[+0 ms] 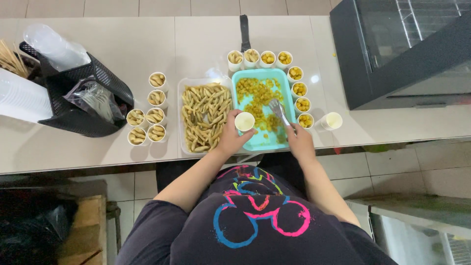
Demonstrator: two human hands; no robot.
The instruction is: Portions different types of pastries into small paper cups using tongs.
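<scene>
My left hand (pixel 232 135) holds a small white paper cup (pixel 244 121), empty, over the near edge of a turquoise tray (pixel 289 93) of small yellow fried pieces. My right hand (pixel 300 141) grips metal tongs (pixel 278 110) whose tips rest among the yellow pieces in that tray. Beside it on the left sits a clear tray (pixel 182 147) full of pale fried sticks. Filled cups of yellow pieces (pixel 299 89) line the turquoise tray's right side and far edge.
Several cups of fried sticks (pixel 147 120) stand left of the clear tray. A stack of empty cups (pixel 331 121) lies on its side at right. A black basket (pixel 78 120) with plastic bags sits far left; a black display case (pixel 392 49) stands at right.
</scene>
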